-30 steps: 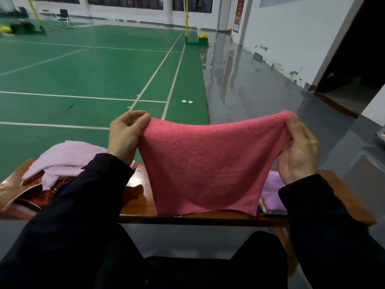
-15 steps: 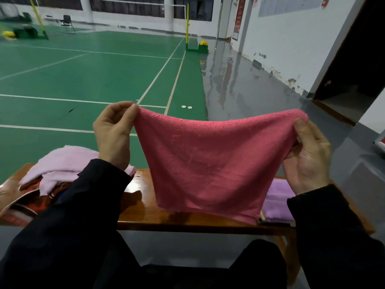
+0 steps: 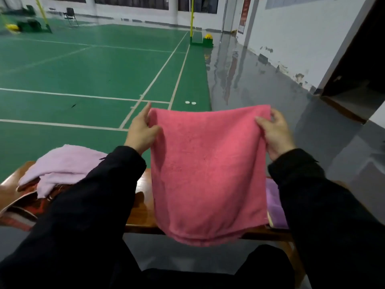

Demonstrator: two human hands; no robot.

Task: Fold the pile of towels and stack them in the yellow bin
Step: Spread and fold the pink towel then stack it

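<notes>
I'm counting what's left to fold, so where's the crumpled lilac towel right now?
In the head view, the crumpled lilac towel lies at the left end of the wooden bench, beside the left sleeve.

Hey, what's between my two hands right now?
In the head view, the pink towel spans the gap: the left hand and right hand each pinch a top corner, and it hangs down over the wooden bench.

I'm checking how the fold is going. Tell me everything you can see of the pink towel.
The pink towel is fuzzy terry-like cloth, held up in the air and hanging roughly straight. The left hand pinches its top left corner, the right hand its top right. Its bottom edge looks doubled, like a fold. It hangs in front of the wooden bench, partly hiding a purple towel.
</notes>
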